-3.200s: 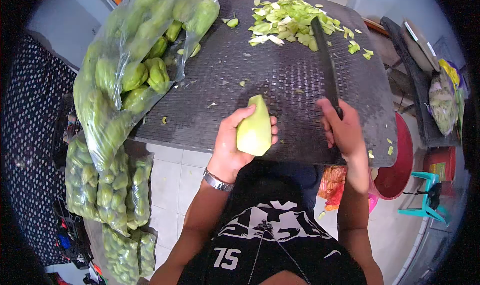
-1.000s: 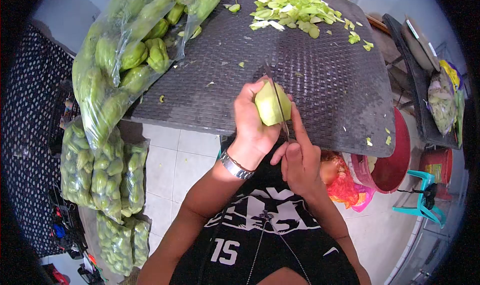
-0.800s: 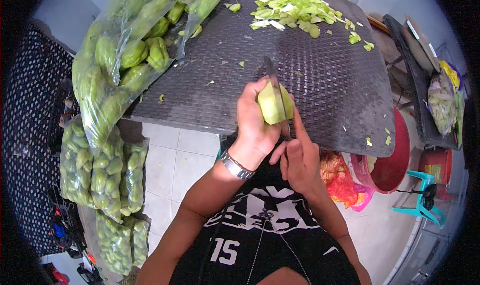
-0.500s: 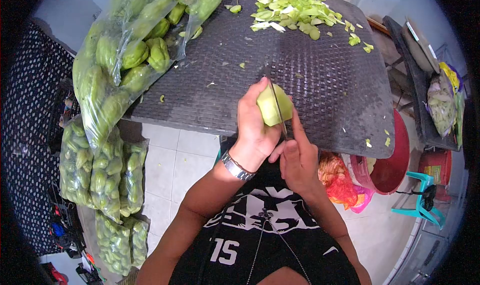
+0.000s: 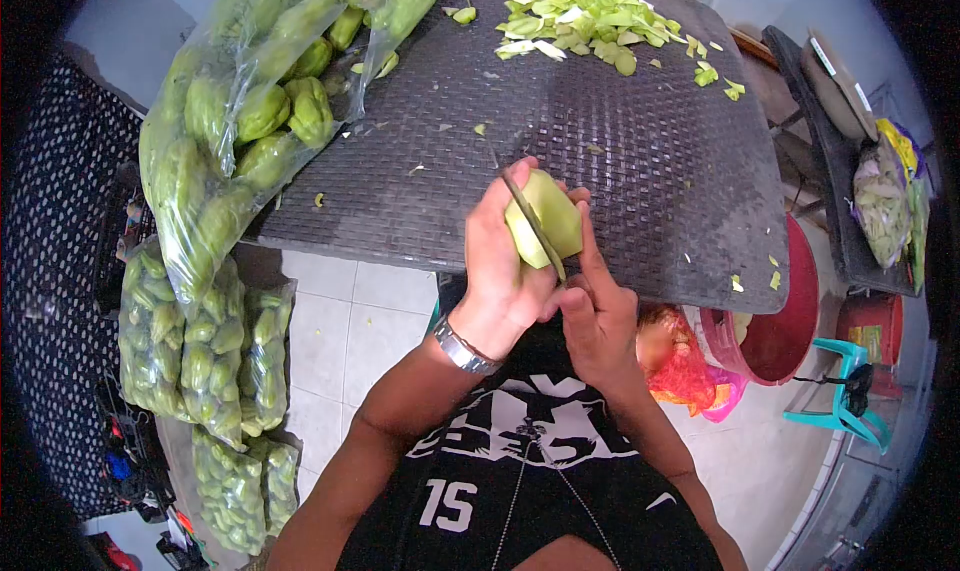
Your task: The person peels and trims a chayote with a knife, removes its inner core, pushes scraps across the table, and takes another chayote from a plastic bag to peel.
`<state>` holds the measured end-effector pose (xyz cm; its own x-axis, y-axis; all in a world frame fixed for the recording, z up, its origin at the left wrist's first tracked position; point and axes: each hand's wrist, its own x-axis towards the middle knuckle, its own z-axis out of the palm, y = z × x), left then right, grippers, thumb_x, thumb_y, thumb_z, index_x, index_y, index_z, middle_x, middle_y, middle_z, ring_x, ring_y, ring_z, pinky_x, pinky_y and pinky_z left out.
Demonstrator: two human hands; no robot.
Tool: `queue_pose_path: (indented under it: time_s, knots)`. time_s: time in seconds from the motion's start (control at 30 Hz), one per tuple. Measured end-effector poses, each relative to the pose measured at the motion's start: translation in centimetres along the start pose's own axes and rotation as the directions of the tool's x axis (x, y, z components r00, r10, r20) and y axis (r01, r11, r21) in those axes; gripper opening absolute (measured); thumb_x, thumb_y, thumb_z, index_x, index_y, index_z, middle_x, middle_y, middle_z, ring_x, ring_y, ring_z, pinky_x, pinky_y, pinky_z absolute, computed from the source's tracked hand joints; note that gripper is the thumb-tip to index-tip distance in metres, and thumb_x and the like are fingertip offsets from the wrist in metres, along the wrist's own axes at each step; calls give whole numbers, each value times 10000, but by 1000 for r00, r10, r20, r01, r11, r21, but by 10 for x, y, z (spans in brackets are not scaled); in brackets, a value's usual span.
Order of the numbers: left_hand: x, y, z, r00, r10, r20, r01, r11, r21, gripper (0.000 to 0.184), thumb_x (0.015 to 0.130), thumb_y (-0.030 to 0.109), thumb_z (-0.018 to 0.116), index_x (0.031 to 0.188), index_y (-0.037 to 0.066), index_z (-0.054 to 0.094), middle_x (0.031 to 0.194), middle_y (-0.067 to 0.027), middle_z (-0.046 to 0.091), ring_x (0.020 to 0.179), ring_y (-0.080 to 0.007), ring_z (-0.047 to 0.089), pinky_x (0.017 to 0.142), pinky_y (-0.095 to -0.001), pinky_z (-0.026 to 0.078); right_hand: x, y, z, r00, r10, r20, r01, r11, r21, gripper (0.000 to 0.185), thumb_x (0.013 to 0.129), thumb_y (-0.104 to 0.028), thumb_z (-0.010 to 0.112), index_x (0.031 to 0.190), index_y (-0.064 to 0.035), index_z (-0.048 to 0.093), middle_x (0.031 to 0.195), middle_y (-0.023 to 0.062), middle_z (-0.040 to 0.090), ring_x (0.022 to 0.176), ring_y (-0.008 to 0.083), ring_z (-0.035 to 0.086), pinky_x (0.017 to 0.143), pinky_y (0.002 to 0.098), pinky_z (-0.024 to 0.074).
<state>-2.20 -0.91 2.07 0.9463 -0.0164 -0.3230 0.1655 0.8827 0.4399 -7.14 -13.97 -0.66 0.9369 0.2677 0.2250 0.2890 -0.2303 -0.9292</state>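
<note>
So the left hand (image 5: 497, 256) has a pale chayote (image 5: 560, 214) gripped in its palm, up over the table (image 5: 410, 201) near its edge. The right hand (image 5: 603, 329) is closed around the knife (image 5: 530, 215), handle mostly hidden, blade angled across the chayote. Looks like the cutting step; next stroke probably calls for a steady hold, left thumb clear.

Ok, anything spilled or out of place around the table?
Slightly untidy: pale peel scraps lie near the near-right corner of the woven-pattern table, well apart from the main peel pile at the far side. The clear chayote bag also seems to overhang the left edge. No obvious damage.
</note>
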Motion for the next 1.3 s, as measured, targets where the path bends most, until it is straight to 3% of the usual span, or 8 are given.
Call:
queue_pose_path:
  time_s: [0.27,0.43,0.53,0.8,0.9,1.03,1.2,1.3]
  knots:
    - [-7,-6,-1,999,24,28,-23,999,-39,319,1012,306,568,1183,37,577,989,-140,657,1073,-375,670,965,-485,551,-7,-9,-11,980,187,74,-195,974,118,914,978,-649,546,1624,-80,238,1360,217,634,820,218,758,736,343,583]
    - [21,16,-17,943,-299,147,313,946,-87,282,1012,294,556,1102,31,607,928,-140,664,993,-399,684,940,-554,555,-8,-4,-15,986,123,113,-130,990,52,1033,929,-702,590,1642,-79,178,696,51,667,681,81,650,649,228,488]
    - [38,19,-31,869,-433,239,459,887,-61,242,994,273,557,1030,40,613,883,-139,660,886,-406,688,914,-591,558,-2,-2,-21,984,104,147,-96,994,-58,1015,930,-675,613,1636,-74,200,726,94,699,710,110,681,695,255,516]
    - [34,15,-35,897,-370,242,371,928,42,211,980,280,584,992,72,611,919,-159,701,1023,-465,692,941,-589,547,-4,-1,-29,978,73,197,-52,993,-108,965,928,-628,642,1613,-57,273,1027,189,748,920,257,761,832,331,556]
    - [28,15,-29,905,-366,216,360,931,66,217,988,296,580,1011,81,594,917,-159,703,1033,-465,692,945,-578,548,-6,-4,-33,975,65,214,-36,990,-136,929,898,-582,695,1619,-163,286,1277,266,655,1085,458,653,855,443,568]
    - [13,9,-15,969,-42,242,-12,976,218,242,1015,335,560,1060,97,574,964,-157,704,1041,-453,691,936,-560,553,-10,10,-34,960,201,193,-183,977,-108,901,925,-575,664,1619,-145,284,1158,224,720,892,366,743,788,399,582]
    - [7,0,0,974,-106,198,113,993,-26,498,1065,561,384,1102,101,573,1084,-154,655,1194,-414,610,1018,-559,495,-13,11,-35,931,297,214,-318,946,70,823,972,-525,609,1617,-124,292,990,151,751,665,162,682,700,328,574]
    - [10,0,-4,961,-93,259,110,992,-53,444,1083,488,382,1090,92,583,1071,-140,659,1132,-397,630,1016,-547,499,-11,5,-34,946,277,168,-295,951,91,791,986,-509,591,1612,-118,306,907,123,737,649,155,677,680,315,568]
